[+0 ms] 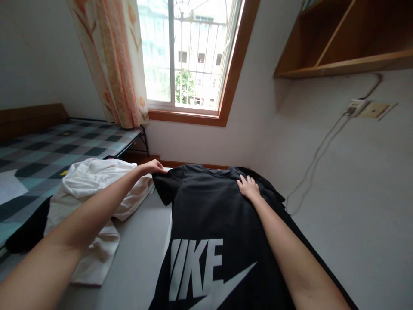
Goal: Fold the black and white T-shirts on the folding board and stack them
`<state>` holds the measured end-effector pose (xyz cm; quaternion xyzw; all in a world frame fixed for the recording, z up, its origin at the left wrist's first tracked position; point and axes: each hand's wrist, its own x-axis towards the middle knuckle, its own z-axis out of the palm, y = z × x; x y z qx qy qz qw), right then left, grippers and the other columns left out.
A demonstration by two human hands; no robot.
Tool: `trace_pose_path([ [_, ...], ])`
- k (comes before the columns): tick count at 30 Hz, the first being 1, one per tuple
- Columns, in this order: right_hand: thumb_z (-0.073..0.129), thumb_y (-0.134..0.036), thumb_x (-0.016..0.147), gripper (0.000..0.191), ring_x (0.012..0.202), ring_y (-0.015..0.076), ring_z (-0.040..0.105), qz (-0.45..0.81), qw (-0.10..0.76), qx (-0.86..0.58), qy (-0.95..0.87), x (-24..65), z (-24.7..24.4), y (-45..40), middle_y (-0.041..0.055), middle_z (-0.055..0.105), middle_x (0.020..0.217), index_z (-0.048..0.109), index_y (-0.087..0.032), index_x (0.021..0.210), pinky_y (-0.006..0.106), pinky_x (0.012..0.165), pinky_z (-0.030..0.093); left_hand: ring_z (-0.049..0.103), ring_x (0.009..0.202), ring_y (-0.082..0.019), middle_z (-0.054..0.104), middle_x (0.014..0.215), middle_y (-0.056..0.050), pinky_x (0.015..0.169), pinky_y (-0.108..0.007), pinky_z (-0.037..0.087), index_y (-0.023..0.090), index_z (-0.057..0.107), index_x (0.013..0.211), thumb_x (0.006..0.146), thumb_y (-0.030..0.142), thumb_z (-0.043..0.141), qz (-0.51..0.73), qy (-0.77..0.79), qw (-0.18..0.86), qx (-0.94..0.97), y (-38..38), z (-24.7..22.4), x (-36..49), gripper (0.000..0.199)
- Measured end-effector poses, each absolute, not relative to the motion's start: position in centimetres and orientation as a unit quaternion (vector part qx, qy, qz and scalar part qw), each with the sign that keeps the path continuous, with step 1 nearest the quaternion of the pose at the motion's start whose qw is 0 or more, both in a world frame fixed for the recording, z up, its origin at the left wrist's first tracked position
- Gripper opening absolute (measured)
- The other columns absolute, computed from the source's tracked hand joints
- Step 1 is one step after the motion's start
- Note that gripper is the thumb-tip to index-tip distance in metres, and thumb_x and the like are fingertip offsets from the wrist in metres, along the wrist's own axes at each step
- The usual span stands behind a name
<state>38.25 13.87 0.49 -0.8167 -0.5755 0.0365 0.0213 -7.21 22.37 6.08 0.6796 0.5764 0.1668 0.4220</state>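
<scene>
Lying beneath right fingers [248,179], black T-shirt [214,211] touches left fingers [158,165].

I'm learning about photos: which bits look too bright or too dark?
Head view: the window glares, nearly white in places; head view: the shelf is deep in shadow inside; head view: the black shirt is dark, yet its pale letters look clear.

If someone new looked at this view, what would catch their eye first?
Most likely the black T-shirt with its big grey print, spread out front and centre, left hand pinching one sleeve, right hand near the collar. Then perhaps the bright window beyond, and the crumpled white cloth to the left.
</scene>
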Motion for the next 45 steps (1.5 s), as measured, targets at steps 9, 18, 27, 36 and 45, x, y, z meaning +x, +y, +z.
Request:
trace_pose_path([
  [9, 0.021, -0.05, 0.098, 0.061, 0.142, 0.0294, 0.026, 0.02, 0.037, -0.818, -0.574, 38.2, 0.1, 13.8, 0.0141, 0.029, 0.155, 0.031, -0.022, 0.151, 0.044, 0.11, 0.026, 0.058, 0.06, -0.016, 0.061, 0.062, 0.0, 0.055, -0.024, 0.038, 0.019, 0.057, 0.068, 0.057, 0.054, 0.075, 0.287, 0.636, 0.211, 0.684, 20.6, 7.0, -7.8, 0.041],
  [18, 0.038, -0.02, 0.092, 0.04, 0.133, 0.0327, 0.037, -0.208, 0.093, -0.74, -0.633, 35.9, 0.8, 12.1, 0.0201, 0.054, 0.135, 0.064, -0.008, 0.12, 0.046, 0.108, 0.026, 0.059, 0.047, -0.02, 0.059, 0.051, 0.003, 0.05, -0.028, 0.041, 0.014, 0.06, 0.107, 0.064, 0.06, 0.068, 0.231, 0.577, 0.335, 0.708, 13.5, 5.3, -7.4, 0.063],
  [27, 0.031, -0.053, 0.096, 0.059, 0.14, 0.0235, 0.032, 0.021, 0.142, -0.587, -0.796, 25.4, 1.7, 9.5, 0.011, 0.041, 0.15, 0.046, -0.02, 0.143, 0.038, 0.112, 0.027, 0.057, 0.061, -0.014, 0.063, 0.075, 0.0, 0.054, -0.024, 0.044, 0.015, 0.058, 0.116, 0.065, 0.03, 0.069, 0.353, 0.486, 0.365, 0.711, 10.0, 2.8, -5.0, 0.055],
  [36, 0.024, -0.071, 0.09, 0.075, 0.147, 0.0275, 0.009, 0.082, 0.055, -0.545, -0.833, 21.5, 0.8, 6.8, 0.0087, 0.016, 0.16, 0.027, -0.029, 0.152, 0.048, 0.117, 0.007, 0.057, 0.06, -0.015, 0.066, 0.077, 0.0, 0.055, -0.025, 0.043, 0.018, 0.057, 0.127, 0.069, 0.035, 0.066, 0.267, 0.454, 0.296, 0.797, 8.9, 3.8, -5.4, 0.061],
  [45, 0.047, -0.049, 0.091, 0.052, 0.134, 0.0235, 0.042, 0.172, 0.29, -0.488, -0.805, 25.3, 0.3, 7.7, 0.0137, 0.049, 0.142, 0.056, -0.02, 0.133, 0.041, 0.112, 0.031, 0.06, 0.105, -0.022, 0.062, 0.113, -0.008, 0.095, -0.032, 0.045, 0.021, 0.069, 0.101, 0.089, 0.029, 0.042, 0.31, 0.499, 0.018, 0.809, 10.4, 5.7, -2.2, 0.031],
])
